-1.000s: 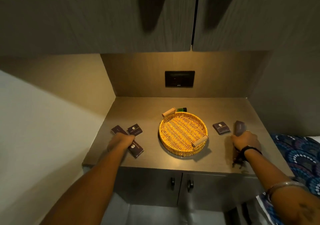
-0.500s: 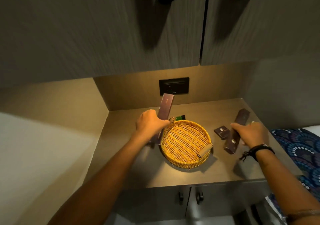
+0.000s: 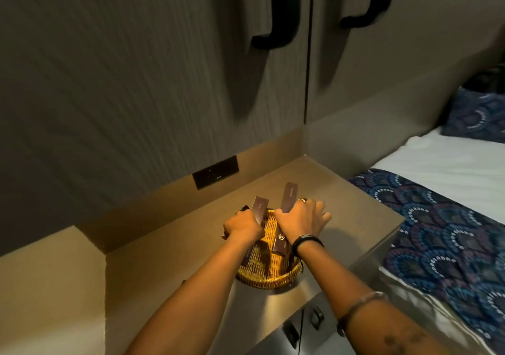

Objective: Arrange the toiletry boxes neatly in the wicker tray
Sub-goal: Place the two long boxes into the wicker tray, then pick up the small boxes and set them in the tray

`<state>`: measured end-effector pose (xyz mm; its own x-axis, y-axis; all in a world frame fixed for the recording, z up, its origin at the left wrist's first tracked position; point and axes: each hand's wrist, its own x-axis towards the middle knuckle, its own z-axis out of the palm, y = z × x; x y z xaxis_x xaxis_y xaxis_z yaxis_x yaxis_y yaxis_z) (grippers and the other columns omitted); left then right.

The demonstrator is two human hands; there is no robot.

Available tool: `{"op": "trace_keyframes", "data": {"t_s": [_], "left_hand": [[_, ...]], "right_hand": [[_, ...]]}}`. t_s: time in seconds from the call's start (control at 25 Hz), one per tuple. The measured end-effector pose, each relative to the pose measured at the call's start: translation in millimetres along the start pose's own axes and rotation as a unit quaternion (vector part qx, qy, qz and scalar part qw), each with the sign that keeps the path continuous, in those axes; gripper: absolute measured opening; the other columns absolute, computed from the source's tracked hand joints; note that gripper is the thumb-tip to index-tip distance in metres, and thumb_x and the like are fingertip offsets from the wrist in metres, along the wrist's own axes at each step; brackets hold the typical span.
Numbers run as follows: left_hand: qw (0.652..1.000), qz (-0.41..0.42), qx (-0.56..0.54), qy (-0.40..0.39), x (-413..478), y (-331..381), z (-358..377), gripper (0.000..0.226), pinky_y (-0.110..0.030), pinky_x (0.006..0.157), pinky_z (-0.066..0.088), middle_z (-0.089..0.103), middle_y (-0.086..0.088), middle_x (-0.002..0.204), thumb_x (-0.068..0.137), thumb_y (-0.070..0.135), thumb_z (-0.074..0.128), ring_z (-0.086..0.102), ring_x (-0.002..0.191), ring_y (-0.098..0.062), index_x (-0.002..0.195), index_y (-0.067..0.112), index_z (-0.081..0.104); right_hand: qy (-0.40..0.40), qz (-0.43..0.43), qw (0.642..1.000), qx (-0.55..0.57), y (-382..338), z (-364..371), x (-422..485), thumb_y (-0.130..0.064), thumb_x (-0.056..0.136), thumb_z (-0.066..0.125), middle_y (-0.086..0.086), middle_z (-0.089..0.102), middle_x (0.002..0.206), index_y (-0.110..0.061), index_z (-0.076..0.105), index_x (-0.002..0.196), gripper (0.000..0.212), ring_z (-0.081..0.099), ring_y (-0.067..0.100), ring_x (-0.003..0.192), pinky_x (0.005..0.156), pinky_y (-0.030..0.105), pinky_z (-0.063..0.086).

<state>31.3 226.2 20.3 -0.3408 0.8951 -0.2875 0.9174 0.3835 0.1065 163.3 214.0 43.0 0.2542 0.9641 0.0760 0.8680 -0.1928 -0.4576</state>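
Both long dark boxes are held over the wicker tray (image 3: pixel 269 276), one in each hand. A closed grip is kept by the left hand (image 3: pixel 243 227) around the middle of the left box (image 3: pixel 259 210), whose upper end sticks up past the knuckles and whose lower end is seen below the wrist, inside the tray. The right box (image 3: pixel 289 196) is pinned by the thumb and palm of the right hand (image 3: pixel 300 222), the fingers (image 3: pixel 322 214) being spread loosely to the side; its logo end is tilted down into the tray near a black wristband (image 3: pixel 307 241). The tray is set on the worktop (image 3: pixel 169 267), under two cupboard doors (image 3: pixel 164 67) with black handles. A bed (image 3: pixel 442 169) with a patterned blue runner is seen at the right.
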Motion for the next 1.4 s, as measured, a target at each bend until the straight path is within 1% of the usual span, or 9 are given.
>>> {"op": "trace_keyframes", "data": {"t_s": [0.24, 0.56, 0.68, 0.92, 1.08, 1.16, 1.24, 1.32, 1.4], "left_hand": [[0.998, 0.009, 0.067, 0.004, 3.6, 4.1, -0.1, 0.038, -0.038, 0.076, 0.049, 0.067, -0.007, 0.115, 0.084, 0.03, 0.065, 0.064, 0.106, -0.028, 0.119, 0.015, 0.062], [0.999, 0.011, 0.049, 0.003, 0.6, -2.0, -2.0, 0.031, -0.035, 0.069, 0.046, 0.068, -0.006, 0.107, 0.084, 0.027, 0.063, 0.066, 0.099, -0.027, 0.112, 0.015, 0.063], [0.999, -0.004, 0.033, 0.0, -2.7, -7.5, -4.2, 0.029, -0.034, 0.068, 0.046, 0.063, -0.004, 0.095, 0.085, 0.028, 0.063, 0.067, 0.095, -0.026, 0.11, 0.014, 0.063], [0.999, -0.007, -0.011, 0.03, -11.5, -10.9, -27.5, 0.042, -0.035, 0.069, 0.046, 0.068, -0.007, 0.104, 0.088, 0.048, 0.058, 0.066, 0.096, -0.028, 0.108, 0.011, 0.064], [0.988, -0.042, -0.06, 0.139, -20.6, -51.7, -48.4, 0.042, -0.035, 0.071, 0.044, 0.07, -0.014, 0.105, 0.089, 0.045, 0.053, 0.067, 0.097, -0.035, 0.104, 0.008, 0.067], [0.98, -0.098, -0.088, 0.15, -26.9, -87.3, -44.7, 0.038, -0.036, 0.076, 0.045, 0.069, -0.017, 0.111, 0.09, 0.039, 0.053, 0.065, 0.103, -0.037, 0.107, 0.008, 0.067], [0.973, -0.163, -0.106, 0.126, -34.8, -119.8, -30.8, 0.035, -0.038, 0.082, 0.046, 0.067, -0.016, 0.114, 0.09, 0.036, 0.056, 0.064, 0.105, -0.035, 0.11, 0.01, 0.065], [0.961, -0.226, -0.13, 0.091, -46.6, -144.4, -12.0, 0.032, -0.038, 0.084, 0.047, 0.067, -0.014, 0.109, 0.087, 0.033, 0.059, 0.064, 0.103, -0.033, 0.109, 0.011, 0.065], [0.952, -0.257, -0.156, 0.063, -60.2, -159.1, 7.3, 0.029, -0.035, 0.079, 0.047, 0.068, -0.012, 0.099, 0.087, 0.032, 0.061, 0.065, 0.096, -0.031, 0.105, 0.01, 0.066]], "right_hand": [[-0.036, -0.015, 0.989, -0.143, 4.9, 30.9, -3.3, -0.053, 0.078, 0.06, 0.01, 0.06, 0.12, -0.018, 0.072, 0.091, 0.04, 0.046, 0.029, 0.114, 0.096, 0.048, 0.032], [-0.079, -0.075, 0.975, -0.195, 7.5, 27.6, -0.3, -0.045, 0.081, 0.054, 0.007, 0.068, 0.099, -0.02, 0.073, 0.084, 0.032, 0.05, 0.029, 0.108, 0.101, 0.051, 0.03], [-0.086, -0.082, 0.975, -0.189, 9.4, 25.3, -2.9, -0.045, 0.081, 0.055, 0.005, 0.069, 0.095, -0.02, 0.073, 0.081, 0.031, 0.052, 0.028, 0.109, 0.103, 0.052, 0.029], [-0.054, -0.091, 0.976, -0.19, 5.7, 2.9, 8.8, -0.072, 0.081, 0.038, 0.01, 0.07, 0.107, -0.019, 0.074, 0.088, 0.065, 0.054, 0.032, 0.115, 0.102, 0.063, 0.022], [-0.01, -0.118, 0.987, -0.107, 21.6, -20.8, 55.3, -0.042, 0.086, 0.048, 0.008, 0.065, 0.098, -0.016, 0.069, 0.083, 0.033, 0.055, 0.028, 0.104, 0.091, 0.05, 0.038], [-0.074, -0.122, 0.987, -0.069, 41.8, -21.9, 88.9, -0.024, 0.089, 0.05, 0.008, 0.061, 0.092, -0.015, 0.06, 0.077, 0.018, 0.056, 0.028, 0.095, 0.085, 0.045, 0.045], [-0.176, -0.111, 0.978, -0.031, 61.3, -13.8, 121.2, -0.017, 0.092, 0.053, 0.012, 0.064, 0.106, -0.014, 0.065, 0.095, 0.013, 0.057, 0.028, 0.099, 0.091, 0.047, 0.05], [-0.265, -0.137, 0.954, -0.043, 72.8, -2.6, 144.9, -0.017, 0.091, 0.061, 0.013, 0.054, 0.137, -0.014, 0.057, 0.13, 0.039, 0.051, 0.029, 0.124, 0.107, 0.046, 0.042], [-0.327, -0.202, 0.917, -0.108, 75.3, 6.1, 163.3, -0.02, 0.089, 0.066, 0.009, 0.036, 0.154, -0.019, 0.043, 0.145, 0.061, 0.034, 0.029, 0.141, 0.116, 0.046, 0.029]]}}
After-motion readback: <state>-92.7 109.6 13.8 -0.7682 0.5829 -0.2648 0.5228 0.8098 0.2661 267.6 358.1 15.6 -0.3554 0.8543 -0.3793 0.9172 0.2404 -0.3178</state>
